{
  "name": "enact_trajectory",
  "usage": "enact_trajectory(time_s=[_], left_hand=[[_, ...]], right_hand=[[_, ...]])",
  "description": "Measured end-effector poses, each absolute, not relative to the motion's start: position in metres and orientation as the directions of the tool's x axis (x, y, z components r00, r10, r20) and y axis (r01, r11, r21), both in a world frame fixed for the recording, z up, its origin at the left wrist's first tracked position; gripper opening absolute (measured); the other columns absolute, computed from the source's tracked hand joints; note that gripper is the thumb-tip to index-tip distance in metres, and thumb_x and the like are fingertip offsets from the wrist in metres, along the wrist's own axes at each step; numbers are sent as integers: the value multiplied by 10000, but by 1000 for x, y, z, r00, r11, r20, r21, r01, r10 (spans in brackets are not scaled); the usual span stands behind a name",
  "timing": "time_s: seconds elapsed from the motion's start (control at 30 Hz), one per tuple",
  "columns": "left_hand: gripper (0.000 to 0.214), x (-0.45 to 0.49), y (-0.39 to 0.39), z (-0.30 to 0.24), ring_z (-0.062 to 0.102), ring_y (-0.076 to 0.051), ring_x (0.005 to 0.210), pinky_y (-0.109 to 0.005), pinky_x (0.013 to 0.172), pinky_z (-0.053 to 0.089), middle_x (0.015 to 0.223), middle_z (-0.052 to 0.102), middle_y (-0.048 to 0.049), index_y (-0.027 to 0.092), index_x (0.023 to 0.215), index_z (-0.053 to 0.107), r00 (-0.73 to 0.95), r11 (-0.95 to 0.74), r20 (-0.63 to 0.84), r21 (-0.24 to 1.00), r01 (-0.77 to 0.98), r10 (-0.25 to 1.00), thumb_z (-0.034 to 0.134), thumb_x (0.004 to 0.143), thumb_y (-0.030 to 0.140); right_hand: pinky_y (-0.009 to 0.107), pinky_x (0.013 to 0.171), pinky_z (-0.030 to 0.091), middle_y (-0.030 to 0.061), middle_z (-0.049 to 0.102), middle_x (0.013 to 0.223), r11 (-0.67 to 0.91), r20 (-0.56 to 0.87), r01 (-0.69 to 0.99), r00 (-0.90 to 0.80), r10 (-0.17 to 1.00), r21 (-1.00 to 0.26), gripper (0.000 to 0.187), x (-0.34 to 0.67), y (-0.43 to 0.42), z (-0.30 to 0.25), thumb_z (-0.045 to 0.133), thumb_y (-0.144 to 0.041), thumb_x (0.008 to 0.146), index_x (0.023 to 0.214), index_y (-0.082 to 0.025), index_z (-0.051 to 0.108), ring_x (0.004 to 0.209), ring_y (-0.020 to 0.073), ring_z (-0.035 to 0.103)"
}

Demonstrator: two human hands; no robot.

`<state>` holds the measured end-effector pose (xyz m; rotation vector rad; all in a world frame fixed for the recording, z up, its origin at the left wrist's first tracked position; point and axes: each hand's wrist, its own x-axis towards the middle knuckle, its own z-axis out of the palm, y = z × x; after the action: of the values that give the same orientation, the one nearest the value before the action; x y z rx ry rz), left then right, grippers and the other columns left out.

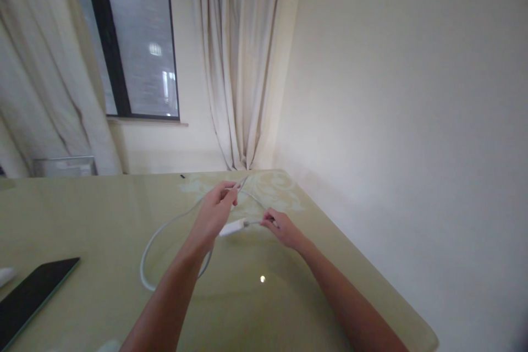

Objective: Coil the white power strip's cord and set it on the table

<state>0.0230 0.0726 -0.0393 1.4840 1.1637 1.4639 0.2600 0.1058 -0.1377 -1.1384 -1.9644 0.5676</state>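
A white cable [163, 226] lies in a wide loop on the table and passes up to both hands. My left hand [220, 201] is closed on a stretch of it, with the cable rising past the fingertips. Pinched in the fingers of my right hand [280, 226] is another part of the same cable, close to where it meets a white plastic block [233, 227]. This block, perhaps a power adapter or plug strip, sits between the two hands, partly hidden behind my left wrist. Part of the loop is hidden under my left forearm.
The pale green glossy table [103, 214] ends at a wall [391, 121] on the right. A dark flat tablet-like slab [39, 291] lies at the left, beside a white object [6, 276]. A small black piece [182, 176] lies by the far edge, near the curtain [239, 66].
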Motion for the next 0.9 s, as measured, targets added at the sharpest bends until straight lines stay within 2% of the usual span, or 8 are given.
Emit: enact_trajectory(time_s=[0.1,0.17,0.23,0.3,0.5,0.7,0.83,0.9], left_hand=[[376,28,71,-38,332,-87,454,-235,447,233,630,532,34,183,894,711,10,-326,327,939,111,945,600,885,542],[415,29,71,-39,303,-86,436,-236,431,197,551,455,54,180,817,691,-3,-303,305,946,111,952,624,868,586],[435,27,71,-38,273,-83,417,-232,422,166,490,377,78,177,814,691,-33,-250,252,966,64,967,669,829,612],[453,25,70,-38,259,-77,403,-223,416,145,462,352,90,171,847,699,-44,-190,189,982,-1,981,711,796,621],[517,23,66,-40,326,-48,394,-200,386,151,616,543,49,161,982,691,149,-71,87,991,-112,985,816,736,600],[750,31,58,-37,368,-56,464,-173,394,178,674,474,82,230,1390,586,204,-41,99,961,-272,974,876,749,491],[737,28,53,-29,349,-32,493,-156,392,171,812,550,44,290,1403,591,139,-97,152,936,-338,979,892,748,439],[722,26,51,-25,335,-23,487,-156,381,175,872,582,34,320,1399,590,129,-114,172,924,-365,977,892,749,409]], right_hand=[[277,548,359,-36,531,600,482,502,361,-45,864,-798,268,217,115,-107,655,-459,911,787,-227,605,561,146,456],[236,493,303,-60,569,598,430,434,64,153,888,-901,259,191,121,-82,679,-443,862,962,-221,591,514,119,405],[216,444,248,-61,630,618,384,330,-226,244,912,-895,325,171,125,-61,599,-439,873,1111,-231,524,469,109,361],[206,432,237,-68,628,614,382,302,-369,257,918,-848,392,159,126,-48,571,-460,877,1185,-224,513,460,104,359],[211,483,343,-97,510,580,322,300,-304,117,947,-897,503,155,120,-41,824,-380,696,1134,-158,714,497,77,397],[229,552,411,-13,712,784,352,379,-231,-85,921,-907,508,159,109,-37,724,-329,790,1276,-190,680,611,113,534],[250,586,434,34,747,912,393,431,-236,-138,892,-889,473,166,106,-34,545,-365,923,1351,-186,640,638,124,536],[267,652,480,47,761,972,441,479,-207,-206,853,-873,517,172,106,-33,523,-279,899,1401,-189,610,700,138,574]])
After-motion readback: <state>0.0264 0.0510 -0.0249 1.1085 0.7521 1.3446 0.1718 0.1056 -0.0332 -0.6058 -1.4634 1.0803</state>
